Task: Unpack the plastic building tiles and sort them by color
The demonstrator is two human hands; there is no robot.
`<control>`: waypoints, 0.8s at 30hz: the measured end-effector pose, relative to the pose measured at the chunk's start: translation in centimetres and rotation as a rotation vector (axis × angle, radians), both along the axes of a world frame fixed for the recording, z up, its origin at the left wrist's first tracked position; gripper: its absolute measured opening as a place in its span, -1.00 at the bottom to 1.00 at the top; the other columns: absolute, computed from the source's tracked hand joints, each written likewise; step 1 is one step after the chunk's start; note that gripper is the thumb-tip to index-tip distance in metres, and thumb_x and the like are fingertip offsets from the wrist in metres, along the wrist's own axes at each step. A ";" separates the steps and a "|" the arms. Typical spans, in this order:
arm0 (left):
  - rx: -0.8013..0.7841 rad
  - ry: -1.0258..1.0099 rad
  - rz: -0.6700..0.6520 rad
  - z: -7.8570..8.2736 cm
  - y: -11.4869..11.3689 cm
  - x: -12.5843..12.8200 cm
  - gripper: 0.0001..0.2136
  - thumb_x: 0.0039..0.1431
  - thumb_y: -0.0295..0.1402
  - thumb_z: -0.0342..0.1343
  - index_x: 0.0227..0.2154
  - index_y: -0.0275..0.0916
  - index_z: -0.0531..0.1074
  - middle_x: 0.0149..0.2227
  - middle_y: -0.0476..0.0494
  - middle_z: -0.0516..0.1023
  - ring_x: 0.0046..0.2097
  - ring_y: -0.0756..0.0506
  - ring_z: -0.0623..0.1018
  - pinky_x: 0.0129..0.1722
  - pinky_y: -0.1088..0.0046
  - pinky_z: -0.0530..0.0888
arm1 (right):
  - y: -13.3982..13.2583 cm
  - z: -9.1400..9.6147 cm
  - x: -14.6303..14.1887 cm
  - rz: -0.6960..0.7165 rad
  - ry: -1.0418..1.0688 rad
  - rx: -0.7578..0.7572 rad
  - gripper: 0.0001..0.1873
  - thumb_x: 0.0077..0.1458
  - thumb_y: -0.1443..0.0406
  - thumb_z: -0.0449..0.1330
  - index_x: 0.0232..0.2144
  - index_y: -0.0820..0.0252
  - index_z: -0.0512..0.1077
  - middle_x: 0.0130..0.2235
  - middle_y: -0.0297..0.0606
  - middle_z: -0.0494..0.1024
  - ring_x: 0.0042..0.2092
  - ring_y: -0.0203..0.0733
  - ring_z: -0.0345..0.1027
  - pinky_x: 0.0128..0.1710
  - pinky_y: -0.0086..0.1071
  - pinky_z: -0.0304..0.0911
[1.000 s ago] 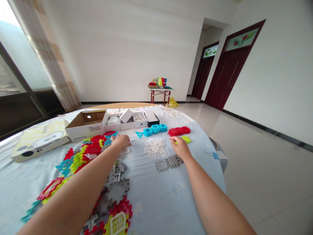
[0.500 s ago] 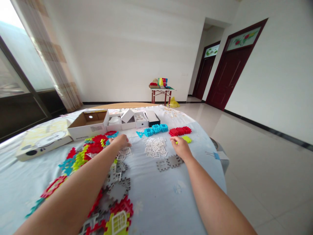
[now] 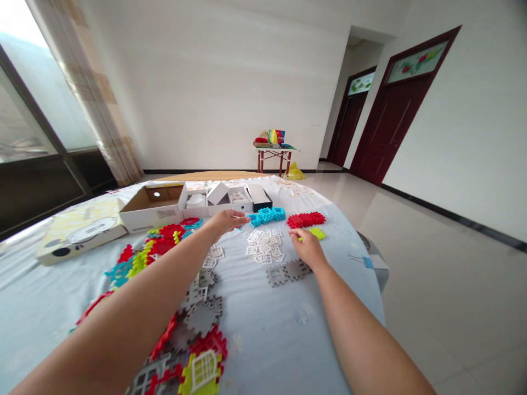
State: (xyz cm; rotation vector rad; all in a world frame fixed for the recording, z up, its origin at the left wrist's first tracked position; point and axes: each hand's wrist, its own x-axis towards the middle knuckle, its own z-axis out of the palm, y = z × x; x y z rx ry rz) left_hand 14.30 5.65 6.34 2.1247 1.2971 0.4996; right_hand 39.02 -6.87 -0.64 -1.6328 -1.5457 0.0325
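Note:
My left hand (image 3: 229, 221) reaches over the cloth with its fingers stretched out. Its fingertips are at the near end of a row of blue interlocking plastic pieces (image 3: 267, 216); whether they touch is hard to tell. My right hand (image 3: 305, 246) is closed, thumb and fingers drawn together, beside a lime green toothed piece (image 3: 318, 233). Anything inside those fingers is hidden. Between the hands lies a heap of small white window-frame pieces (image 3: 264, 246). Red toothed pieces (image 3: 306, 220) sit stacked behind the right hand, and grey square pieces (image 3: 278, 275) lie in front of it.
A mixed pile of red, lime, blue and grey pieces (image 3: 205, 314) spreads beneath my left forearm. Along the back stand an open cardboard box (image 3: 150, 216), a panda-print box (image 3: 80, 233) and several small white boxes (image 3: 196, 202). The round table's edge (image 3: 373, 263) curves at right.
My left hand has moved right and slightly away, from the mixed pile to the blue row, and its fingers have straightened. My right hand stays almost in place. The view has shifted slightly.

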 end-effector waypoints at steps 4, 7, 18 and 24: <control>0.088 0.002 0.039 1.1 0.3 -1.2 -0.49 -0.05 -0.04 0.04 -0.12 -0.30 0.39 -0.18 -0.19 0.53 -0.21 -0.05 0.50 -0.25 0.50 0.38 | -0.1 0.1 0.0 -0.008 0.004 -0.001 -0.75 0.03 0.35 0.02 -0.29 0.17 0.48 -0.26 -0.23 0.56 -0.21 -0.19 0.41 -0.15 -0.36 0.27; 0.133 0.095 0.046 1.3 0.4 -3.9 -0.61 -0.09 -0.12 0.09 -0.23 -0.28 0.45 -0.24 -0.16 0.55 -0.22 -0.07 0.50 -0.22 0.48 0.37 | -0.1 0.1 0.0 -0.007 0.005 0.003 -0.75 0.03 0.35 0.02 -0.29 0.17 0.48 -0.26 -0.23 0.56 -0.21 -0.18 0.41 -0.16 -0.35 0.26; 0.198 0.462 0.049 -1.3 -1.2 -7.8 -0.78 -0.23 -0.17 0.16 -0.45 -0.09 0.52 -0.29 -0.06 0.57 -0.11 -0.21 0.46 -0.04 0.27 0.22 | 0.0 -0.1 -0.2 0.003 -0.016 -0.010 -0.75 0.02 0.34 0.03 -0.30 0.16 0.49 -0.28 -0.24 0.57 -0.22 -0.19 0.41 -0.16 -0.36 0.26; 0.266 0.516 0.061 -1.5 -1.6 -7.0 -0.89 -0.18 -0.31 0.12 -0.54 -0.14 0.52 -0.37 -0.16 0.57 -0.11 -0.27 0.44 0.01 0.13 0.13 | -0.2 0.0 -0.2 0.001 -0.009 -0.010 -0.74 0.03 0.34 0.02 -0.29 0.17 0.48 -0.27 -0.23 0.57 -0.21 -0.18 0.41 -0.17 -0.37 0.26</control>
